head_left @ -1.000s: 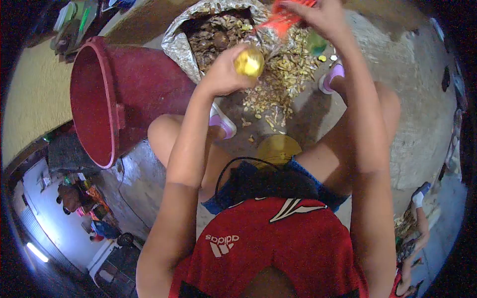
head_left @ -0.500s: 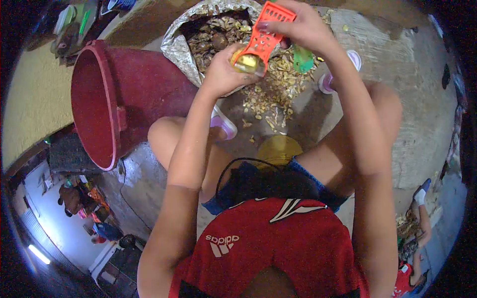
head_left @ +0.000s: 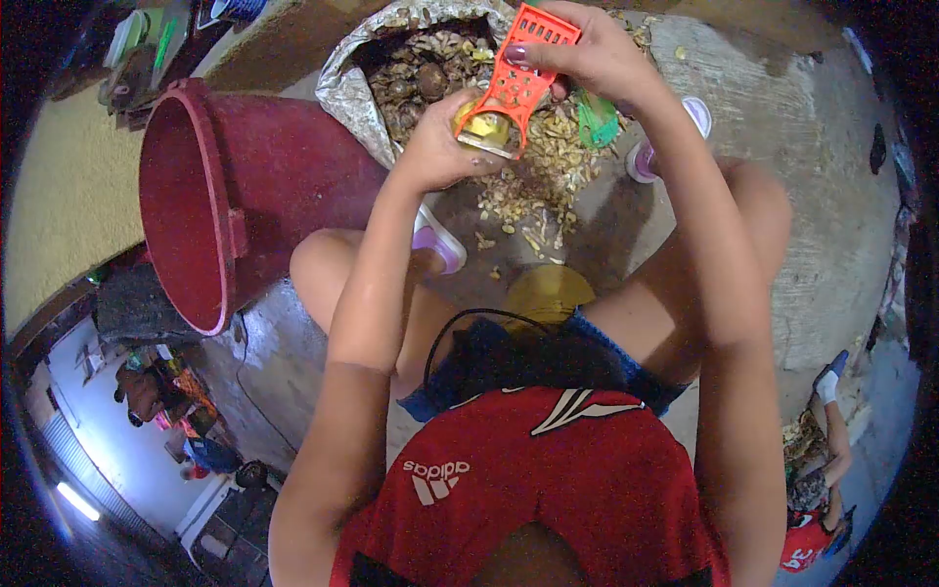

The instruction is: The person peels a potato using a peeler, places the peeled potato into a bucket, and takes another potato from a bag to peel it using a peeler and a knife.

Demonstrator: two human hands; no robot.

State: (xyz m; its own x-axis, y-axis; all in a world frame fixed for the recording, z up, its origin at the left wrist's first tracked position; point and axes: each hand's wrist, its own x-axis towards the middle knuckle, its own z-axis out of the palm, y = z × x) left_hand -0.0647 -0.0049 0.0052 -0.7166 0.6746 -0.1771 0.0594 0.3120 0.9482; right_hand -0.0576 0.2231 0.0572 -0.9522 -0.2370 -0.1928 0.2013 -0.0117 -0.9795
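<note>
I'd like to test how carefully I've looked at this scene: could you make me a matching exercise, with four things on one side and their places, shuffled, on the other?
Things
1. Orange tool
2. Red tub
3. Yellow piece
4. Pale scraps

Places
A. In the grip of the left hand
B. Scattered on the floor
C. In the grip of the right hand
D. Left of the silvery sack in the picture

Right pairs
1-C, 2-D, 3-A, 4-B
</note>
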